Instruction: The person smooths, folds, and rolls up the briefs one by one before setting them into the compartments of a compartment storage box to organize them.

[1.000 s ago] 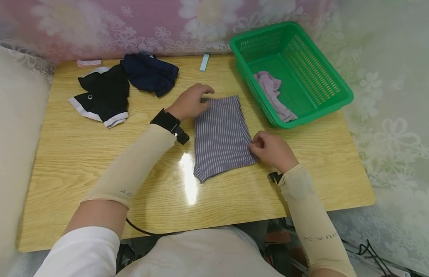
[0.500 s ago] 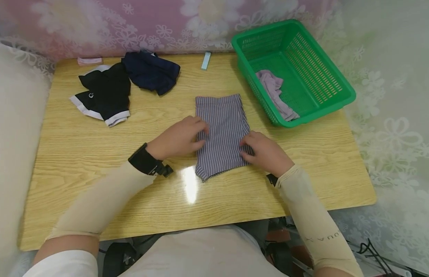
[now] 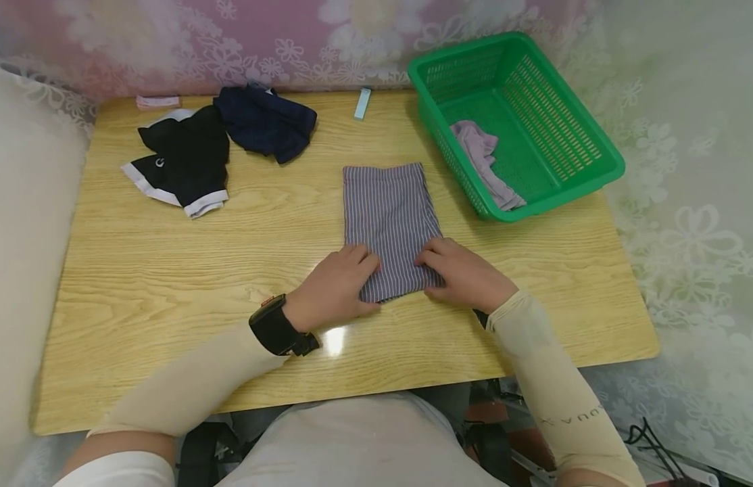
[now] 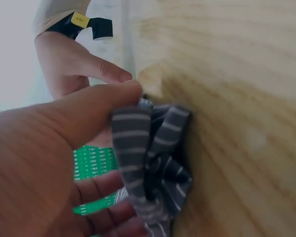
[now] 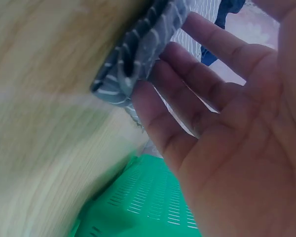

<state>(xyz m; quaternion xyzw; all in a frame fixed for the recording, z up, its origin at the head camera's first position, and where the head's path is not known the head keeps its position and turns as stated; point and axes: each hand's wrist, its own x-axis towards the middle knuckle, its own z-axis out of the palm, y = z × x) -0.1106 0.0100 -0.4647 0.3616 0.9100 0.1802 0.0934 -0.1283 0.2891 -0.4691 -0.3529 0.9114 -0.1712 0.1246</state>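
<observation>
A pair of grey-and-white striped shorts (image 3: 391, 210) lies folded flat mid-table, its waistband toward the wall. My left hand (image 3: 334, 285) holds the near left corner, with the fingers on top and the thumb by the near edge. The left wrist view shows the bunched striped cloth (image 4: 153, 163) between thumb and fingers. At the near right corner, my right hand (image 3: 470, 276) rests its fingertips on the fabric. Seen from the right wrist, its fingers (image 5: 192, 84) are spread and fairly straight against the hem; the thumb tip is out of that view.
A green basket (image 3: 437, 128) at the back right contains a crumpled mauve cloth (image 3: 482, 162). Black-and-white (image 3: 190, 159) and navy garments (image 3: 267, 125) lie at the back left. A pink folded item (image 3: 157, 102) and a pale blue strip (image 3: 362, 103) sit near the wall.
My left hand has come down from the waistband to the near left corner, which is now tucked in. My right hand has shifted slightly inward onto the near right part.
</observation>
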